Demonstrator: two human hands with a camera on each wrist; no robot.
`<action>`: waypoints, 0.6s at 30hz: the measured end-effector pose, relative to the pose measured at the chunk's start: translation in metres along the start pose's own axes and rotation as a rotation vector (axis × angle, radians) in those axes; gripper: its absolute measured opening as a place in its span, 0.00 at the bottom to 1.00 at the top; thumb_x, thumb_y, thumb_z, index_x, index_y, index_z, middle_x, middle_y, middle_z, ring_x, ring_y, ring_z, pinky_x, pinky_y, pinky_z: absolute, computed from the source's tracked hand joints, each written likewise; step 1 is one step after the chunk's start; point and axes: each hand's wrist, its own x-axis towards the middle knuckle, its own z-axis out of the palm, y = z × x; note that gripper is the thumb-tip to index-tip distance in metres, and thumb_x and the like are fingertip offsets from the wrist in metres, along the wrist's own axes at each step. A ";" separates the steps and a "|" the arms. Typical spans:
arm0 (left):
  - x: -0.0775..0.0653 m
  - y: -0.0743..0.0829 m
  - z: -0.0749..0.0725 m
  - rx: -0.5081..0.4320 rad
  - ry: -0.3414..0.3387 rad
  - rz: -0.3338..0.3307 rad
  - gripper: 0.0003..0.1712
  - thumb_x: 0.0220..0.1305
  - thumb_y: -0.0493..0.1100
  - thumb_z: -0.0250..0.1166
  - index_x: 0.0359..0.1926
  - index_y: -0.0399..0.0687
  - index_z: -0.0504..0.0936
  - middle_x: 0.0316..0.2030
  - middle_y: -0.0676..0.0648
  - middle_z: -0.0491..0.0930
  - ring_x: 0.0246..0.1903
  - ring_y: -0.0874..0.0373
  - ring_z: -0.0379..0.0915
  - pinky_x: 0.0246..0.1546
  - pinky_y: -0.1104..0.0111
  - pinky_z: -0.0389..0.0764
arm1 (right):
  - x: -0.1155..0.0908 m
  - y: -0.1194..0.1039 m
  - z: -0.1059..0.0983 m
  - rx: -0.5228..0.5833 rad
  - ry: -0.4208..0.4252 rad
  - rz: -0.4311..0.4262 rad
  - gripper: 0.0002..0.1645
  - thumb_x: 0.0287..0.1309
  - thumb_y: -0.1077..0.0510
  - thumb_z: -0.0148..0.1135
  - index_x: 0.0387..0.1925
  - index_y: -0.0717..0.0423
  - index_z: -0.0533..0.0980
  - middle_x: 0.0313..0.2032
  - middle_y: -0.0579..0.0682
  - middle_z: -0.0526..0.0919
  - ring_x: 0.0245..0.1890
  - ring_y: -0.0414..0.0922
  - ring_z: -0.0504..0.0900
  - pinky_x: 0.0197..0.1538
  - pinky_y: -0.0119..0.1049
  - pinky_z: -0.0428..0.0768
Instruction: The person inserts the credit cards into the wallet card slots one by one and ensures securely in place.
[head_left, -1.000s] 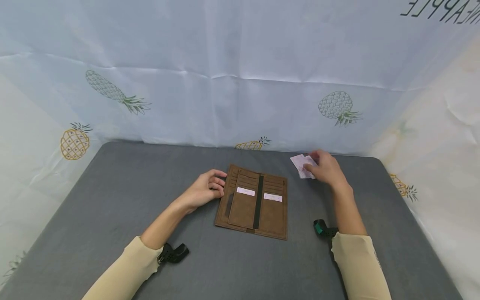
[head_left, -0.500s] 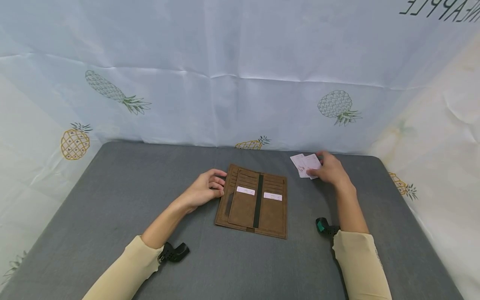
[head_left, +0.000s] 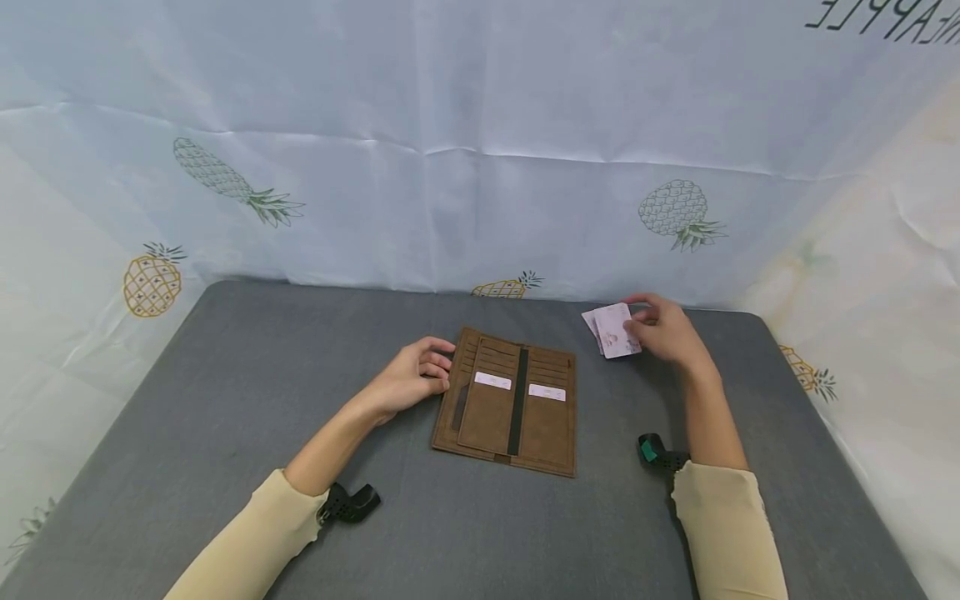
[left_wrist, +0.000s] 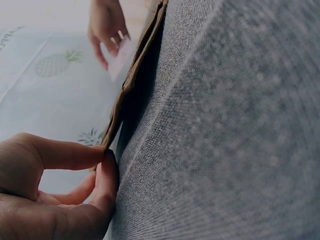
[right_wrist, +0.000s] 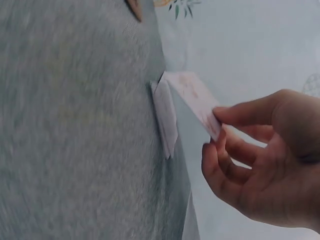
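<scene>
A brown wallet (head_left: 487, 429) lies spread open on the grey table, with a pinkish card (head_left: 492, 381) showing in a slot on its left panel and another card (head_left: 547, 392) on its right. At the wallet's left edge, my left hand (head_left: 411, 379) pinches the border between thumb and finger, as the left wrist view shows. My right hand (head_left: 667, 333) pinches a pale pink card (right_wrist: 192, 97) by one edge, tilted up at the back right. Behind it, other pale cards (right_wrist: 165, 117) lie in a small pile on the table.
The grey tabletop (head_left: 300, 350) ends at the back against a hanging pale cloth (head_left: 375, 208) printed with pineapples. A black wrist device (head_left: 348, 504) is strapped at the left sleeve, and a similar device (head_left: 660, 454) at the right one.
My right hand has shifted slightly right, and its card has lifted and tilted off the others. The left hand and the wallet have not moved.
</scene>
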 end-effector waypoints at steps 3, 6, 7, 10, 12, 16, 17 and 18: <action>0.001 0.000 0.000 -0.004 0.000 0.007 0.33 0.71 0.27 0.64 0.74 0.33 0.68 0.57 0.34 0.78 0.49 0.53 0.80 0.49 0.70 0.82 | -0.001 -0.007 0.002 0.065 -0.031 -0.014 0.31 0.77 0.62 0.60 0.75 0.68 0.67 0.50 0.72 0.87 0.28 0.35 0.80 0.33 0.36 0.80; 0.001 0.000 0.000 -0.009 0.002 0.005 0.33 0.71 0.27 0.64 0.74 0.33 0.69 0.57 0.33 0.78 0.49 0.52 0.80 0.49 0.69 0.82 | -0.001 -0.016 0.005 0.108 -0.058 -0.018 0.32 0.77 0.61 0.61 0.76 0.67 0.66 0.53 0.74 0.86 0.30 0.38 0.83 0.36 0.38 0.84; 0.001 0.000 0.000 -0.010 0.002 0.006 0.33 0.71 0.27 0.64 0.74 0.33 0.68 0.58 0.33 0.78 0.49 0.52 0.80 0.49 0.69 0.82 | -0.001 -0.018 0.006 0.115 -0.065 -0.019 0.32 0.77 0.61 0.62 0.76 0.67 0.66 0.53 0.73 0.87 0.31 0.38 0.84 0.36 0.39 0.84; 0.001 0.000 0.000 -0.011 0.001 0.006 0.33 0.71 0.27 0.64 0.74 0.33 0.69 0.58 0.33 0.78 0.50 0.52 0.80 0.50 0.69 0.82 | -0.001 -0.023 0.008 0.120 -0.078 -0.030 0.32 0.77 0.61 0.62 0.75 0.67 0.66 0.51 0.70 0.88 0.33 0.38 0.85 0.39 0.37 0.85; 0.001 0.000 0.000 -0.011 0.002 0.007 0.33 0.71 0.27 0.64 0.74 0.33 0.69 0.58 0.34 0.78 0.50 0.52 0.80 0.50 0.70 0.82 | -0.001 -0.026 0.010 0.123 -0.086 -0.032 0.32 0.77 0.61 0.63 0.75 0.66 0.66 0.50 0.68 0.89 0.34 0.38 0.86 0.41 0.35 0.86; 0.001 0.000 0.000 -0.009 0.002 0.013 0.32 0.71 0.27 0.64 0.74 0.32 0.69 0.57 0.33 0.79 0.50 0.52 0.80 0.49 0.70 0.82 | 0.000 -0.031 0.015 0.134 -0.101 -0.025 0.31 0.76 0.60 0.64 0.74 0.64 0.67 0.49 0.64 0.90 0.37 0.40 0.88 0.44 0.35 0.88; 0.001 0.000 0.000 -0.009 0.002 0.014 0.32 0.71 0.27 0.64 0.74 0.32 0.69 0.57 0.33 0.79 0.50 0.52 0.80 0.49 0.71 0.82 | 0.001 -0.031 0.017 0.138 -0.108 -0.026 0.31 0.76 0.60 0.64 0.73 0.65 0.67 0.48 0.65 0.90 0.37 0.41 0.88 0.45 0.36 0.88; 0.001 0.000 0.000 -0.008 0.002 0.015 0.32 0.71 0.27 0.64 0.74 0.32 0.69 0.57 0.33 0.79 0.50 0.52 0.80 0.49 0.71 0.82 | 0.001 -0.032 0.018 0.143 -0.115 -0.027 0.30 0.76 0.61 0.64 0.73 0.65 0.67 0.48 0.65 0.90 0.38 0.42 0.89 0.46 0.36 0.89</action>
